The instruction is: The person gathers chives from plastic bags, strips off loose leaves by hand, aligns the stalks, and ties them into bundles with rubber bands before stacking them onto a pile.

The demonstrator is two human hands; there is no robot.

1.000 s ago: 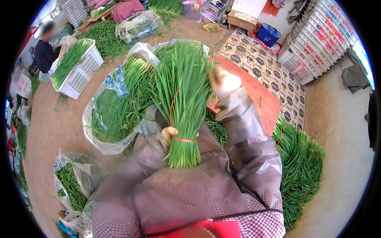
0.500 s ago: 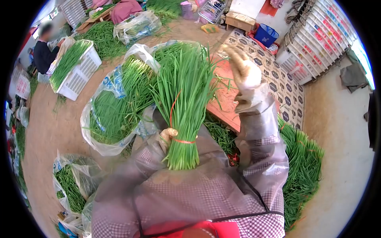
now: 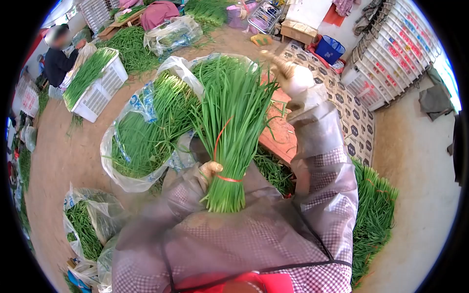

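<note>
My left hand (image 3: 210, 171), in a thin pale glove, is closed round the lower part of a bunch of garlic chives (image 3: 234, 127). The bunch stands upright before my chest, its pale cut ends pointing down. A red band (image 3: 229, 179) circles it just above those ends, and a loose red strand (image 3: 221, 136) lies along the leaves. To the right of the leaf tips, my gloved right hand (image 3: 291, 75) is raised with fingers stretched out, holding nothing.
A pink-red board (image 3: 278, 139) lies beyond the bunch. Open plastic bags of chives (image 3: 146, 136) stand at the left. Banded bunches (image 3: 373, 210) are piled on the right. A person (image 3: 58, 61) sits behind a white crate (image 3: 100, 95); more crates (image 3: 391, 53) are stacked far right.
My right hand has moved a little left, closer to the leaf tips, and its fingers now point more to the left. The bunch leans slightly more right, still in my left hand.
</note>
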